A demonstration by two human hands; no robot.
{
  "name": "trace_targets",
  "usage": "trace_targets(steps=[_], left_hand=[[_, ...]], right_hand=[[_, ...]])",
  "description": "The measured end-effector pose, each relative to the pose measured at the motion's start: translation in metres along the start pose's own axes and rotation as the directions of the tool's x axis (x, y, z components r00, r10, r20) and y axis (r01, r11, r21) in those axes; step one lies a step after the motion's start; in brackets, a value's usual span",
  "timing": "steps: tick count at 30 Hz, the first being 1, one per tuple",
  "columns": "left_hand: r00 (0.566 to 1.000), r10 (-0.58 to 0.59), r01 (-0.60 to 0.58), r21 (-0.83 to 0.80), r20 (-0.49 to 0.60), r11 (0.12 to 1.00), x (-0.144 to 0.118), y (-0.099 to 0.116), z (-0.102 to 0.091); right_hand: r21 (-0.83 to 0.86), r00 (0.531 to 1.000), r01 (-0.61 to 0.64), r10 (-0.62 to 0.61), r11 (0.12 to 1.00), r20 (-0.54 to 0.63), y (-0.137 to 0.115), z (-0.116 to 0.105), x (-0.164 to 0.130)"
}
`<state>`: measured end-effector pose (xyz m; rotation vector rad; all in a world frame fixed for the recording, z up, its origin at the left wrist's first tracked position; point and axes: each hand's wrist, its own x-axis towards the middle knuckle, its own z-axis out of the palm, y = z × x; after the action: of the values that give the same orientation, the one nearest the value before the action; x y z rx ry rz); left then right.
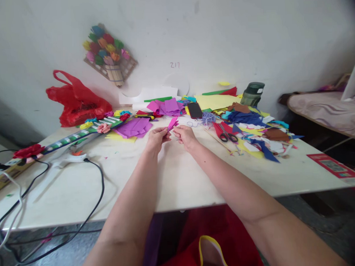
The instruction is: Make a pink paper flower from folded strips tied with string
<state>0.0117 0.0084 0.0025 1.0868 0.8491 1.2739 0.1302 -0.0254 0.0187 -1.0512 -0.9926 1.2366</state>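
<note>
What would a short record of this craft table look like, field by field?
Left hand: pinches a small pink paper piece above the table
Right hand: close beside the left, fingers at the same piece
Behind the hands: purple paper sheets, dark phone
Right of the hands: scissors among coloured paper scraps, green bottle
Left side: glue gun with black cable, red plastic bag
Wall: bouquet of paper flowers
</note>
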Motion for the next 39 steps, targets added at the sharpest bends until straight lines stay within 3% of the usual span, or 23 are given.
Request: trace_targets(steps=[6,8,11,15,19,22,30,36,39], left_hand=[[0.997,0.075,-0.067,0.276,-0.018,0.959,-0.004,0.005,0.006],[0.995,0.100,-0.089,0.419,-0.005,0.903,-0.005,0.007,0.007],[0.990,0.105,-0.140,0.532,0.096,0.835,-0.006,0.008,0.007],[0.969,0.046,-0.166,0.505,0.242,0.847,-0.007,0.010,0.004],[0.937,-0.070,-0.127,0.524,0.341,0.842,-0.011,0.013,0.002],[0.894,-0.166,-0.102,0.549,0.416,0.829,-0.013,0.015,0.001],[0.806,-0.317,0.012,0.522,0.499,0.853,-0.016,0.013,0.001],[0.727,-0.377,0.080,0.475,0.574,0.876,-0.018,0.014,0.004],[0.719,-0.347,0.087,0.417,0.602,0.905,-0.020,0.017,0.006]], right_hand=[[-0.259,0.955,0.295,-0.284,0.920,0.083,0.003,-0.005,0.006],[-0.385,0.932,0.363,-0.333,0.849,0.145,0.002,-0.008,0.008],[-0.491,0.920,0.389,-0.355,0.779,0.167,-0.002,-0.015,0.011],[-0.502,0.927,0.368,-0.350,0.783,0.134,-0.012,-0.026,0.016],[-0.485,0.910,0.414,-0.353,0.770,0.215,-0.020,-0.036,0.016],[-0.460,0.916,0.390,-0.282,0.798,0.287,-0.028,-0.042,0.011],[-0.378,0.890,0.314,-0.131,0.871,0.436,-0.033,-0.056,0.009],[-0.355,0.886,0.297,-0.117,0.886,0.448,-0.028,-0.059,0.014],[-0.352,0.909,0.255,-0.099,0.901,0.405,-0.026,-0.062,0.015]])
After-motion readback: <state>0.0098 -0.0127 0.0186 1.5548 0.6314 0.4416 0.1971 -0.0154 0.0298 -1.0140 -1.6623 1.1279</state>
